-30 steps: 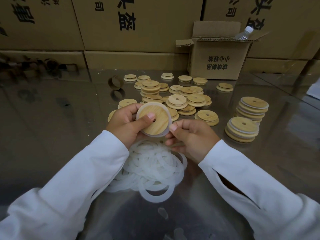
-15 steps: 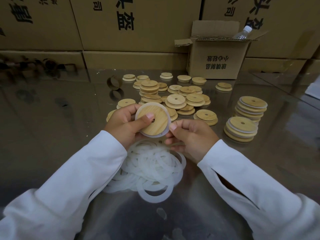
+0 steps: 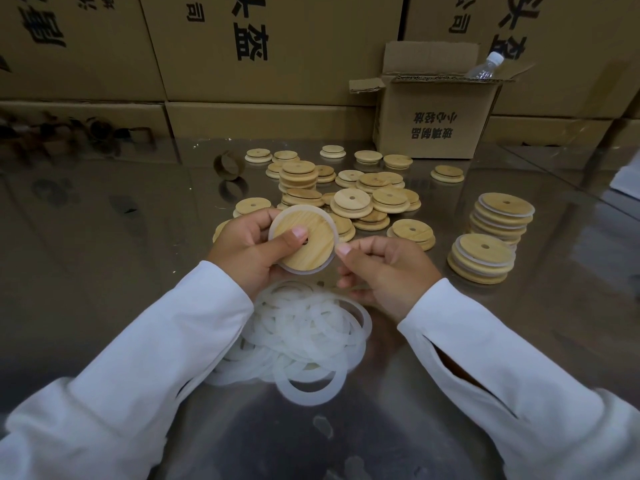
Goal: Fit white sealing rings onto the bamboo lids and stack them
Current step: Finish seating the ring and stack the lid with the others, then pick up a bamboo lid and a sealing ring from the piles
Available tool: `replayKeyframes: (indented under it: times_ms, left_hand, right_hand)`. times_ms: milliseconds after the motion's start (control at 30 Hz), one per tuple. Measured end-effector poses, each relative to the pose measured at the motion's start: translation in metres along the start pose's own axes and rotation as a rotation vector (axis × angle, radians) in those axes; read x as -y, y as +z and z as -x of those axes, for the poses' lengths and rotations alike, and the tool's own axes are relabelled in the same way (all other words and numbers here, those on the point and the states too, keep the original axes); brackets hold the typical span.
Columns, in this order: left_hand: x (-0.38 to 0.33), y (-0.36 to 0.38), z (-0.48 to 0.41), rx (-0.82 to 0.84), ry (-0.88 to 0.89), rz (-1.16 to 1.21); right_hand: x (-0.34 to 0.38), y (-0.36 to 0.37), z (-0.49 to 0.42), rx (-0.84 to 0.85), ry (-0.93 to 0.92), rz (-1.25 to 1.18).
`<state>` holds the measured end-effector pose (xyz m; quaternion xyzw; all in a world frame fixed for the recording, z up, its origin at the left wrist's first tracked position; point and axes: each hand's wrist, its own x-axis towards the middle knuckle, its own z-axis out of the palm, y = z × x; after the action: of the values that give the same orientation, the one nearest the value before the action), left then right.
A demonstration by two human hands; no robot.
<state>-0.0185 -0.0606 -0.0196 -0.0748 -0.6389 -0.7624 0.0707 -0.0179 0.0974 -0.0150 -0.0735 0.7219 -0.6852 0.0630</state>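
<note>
My left hand (image 3: 247, 249) grips a round bamboo lid (image 3: 309, 244) above the table, thumb across its face near the centre hole. A white sealing ring (image 3: 304, 209) runs around the lid's edge. My right hand (image 3: 384, 268) has curled fingers, and its thumb tip presses on the ring at the lid's right edge. Below both hands lies a loose pile of white sealing rings (image 3: 304, 337). To the right stand two stacks of ringed lids, a near stack (image 3: 481, 258) and a taller far stack (image 3: 502, 218).
A heap of bare bamboo lids (image 3: 363, 199) covers the glossy table (image 3: 104, 254) behind my hands. An open cardboard box (image 3: 436, 116) with a plastic bottle (image 3: 483, 65) sits at the back right. Large cartons (image 3: 270, 46) wall off the back. A small roll (image 3: 228, 164) lies left of the heap.
Hardly anything has changed. My right thumb has shifted slightly along the ring at the lid's right edge; the lid stays in my left hand.
</note>
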Motion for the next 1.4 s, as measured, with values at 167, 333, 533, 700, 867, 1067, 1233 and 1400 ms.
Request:
replayKeyframes:
  times_ms: [167, 333, 533, 700, 867, 1067, 1233, 1400]
  left_hand:
    - [0.002, -0.001, 0.0, 0.034, -0.021, -0.037]
    - [0.004, 0.0, 0.001, 0.115, -0.075, -0.097]
    - [0.004, 0.001, 0.002, 0.169, -0.126, -0.049]
    - [0.002, -0.005, -0.002, 0.059, -0.066, -0.058]
    - [0.005, -0.011, -0.007, -0.021, -0.072, -0.051]
    - [0.008, -0.016, -0.009, -0.055, -0.069, -0.038]
    - [0.008, -0.018, -0.01, -0.056, -0.041, -0.018]
    - [0.009, -0.019, -0.011, -0.046, -0.039, -0.017]
  right_hand:
    - [-0.004, -0.002, -0.006, -0.038, -0.022, -0.012]
    - [-0.003, -0.009, -0.007, -0.006, -0.147, 0.017]
    - [0.001, -0.029, -0.011, -0.181, -0.16, 0.139]
    - [0.007, -0.074, -0.026, -0.608, 0.035, 0.076]
    - [0.005, -0.102, -0.023, -0.87, 0.093, 0.083]
    - [0.002, -0.115, -0.022, -0.982, 0.098, 0.065]
    - [-0.001, -0.121, -0.023, -1.048, 0.09, 0.074]
    - [-0.006, -0.127, -0.025, -1.087, 0.097, 0.108]
